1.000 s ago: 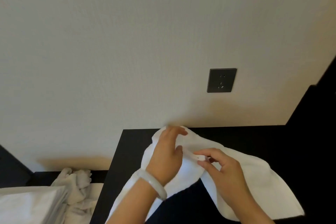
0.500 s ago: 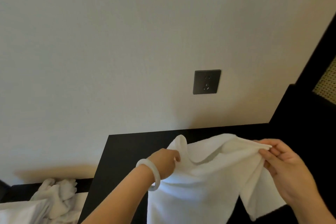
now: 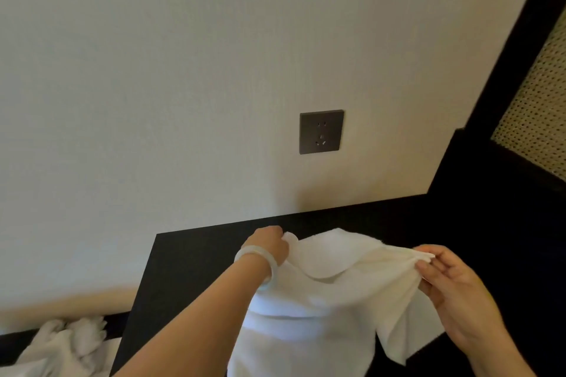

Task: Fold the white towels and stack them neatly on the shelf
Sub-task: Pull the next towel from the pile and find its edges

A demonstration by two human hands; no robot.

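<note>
I had the left hand point(image 3: 269, 246) stretched forward, fingers point(image 3: 277, 233) curled round one corner of the towel point(image 3: 330, 300). The right hand point(image 3: 456, 288) was nearer to me, thumb and fingers pinching the other corner.

1. The black tabletop point(image 3: 190, 269) has bare room on its left part, from its left edge up to the left hand point(image 3: 269, 243).
2. The white towel point(image 3: 330, 294), pinched by the left hand and the right hand point(image 3: 453, 281), hangs across the middle and blocks the way there.
3. The wall point(image 3: 183, 101) closes the far side; a socket point(image 3: 321, 131) sits flat on it.
4. On the right, a dark frame point(image 3: 505, 101) closes that side.
5. Lower left, beside the tabletop, crumpled towels point(image 3: 70, 343) fill the place.
</note>
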